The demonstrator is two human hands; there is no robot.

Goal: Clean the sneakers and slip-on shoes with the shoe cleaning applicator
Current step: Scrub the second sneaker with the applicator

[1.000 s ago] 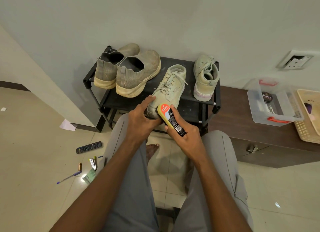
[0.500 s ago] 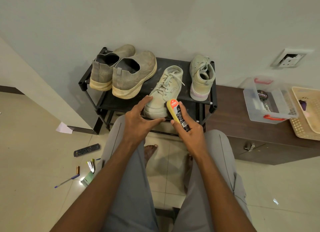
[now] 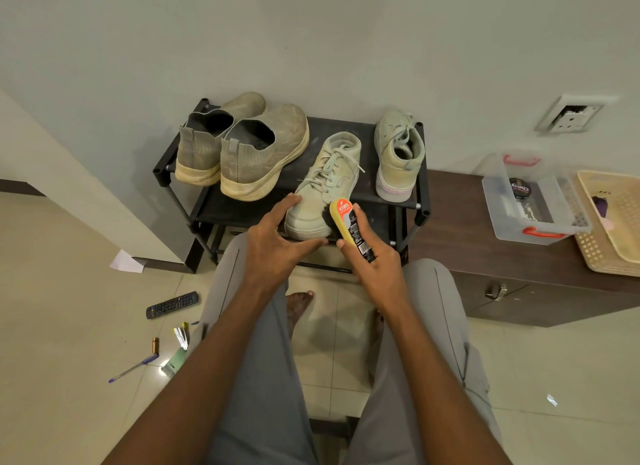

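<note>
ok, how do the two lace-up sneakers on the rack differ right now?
The pale green lace-up sneaker nearer the person points its toe toward them; the matching far-right sneaker shows its heel. The near one is steadied by the left hand and meets the yellow shoe cleaning applicator; the other stands untouched. Both sit upright on the black rack.
</note>
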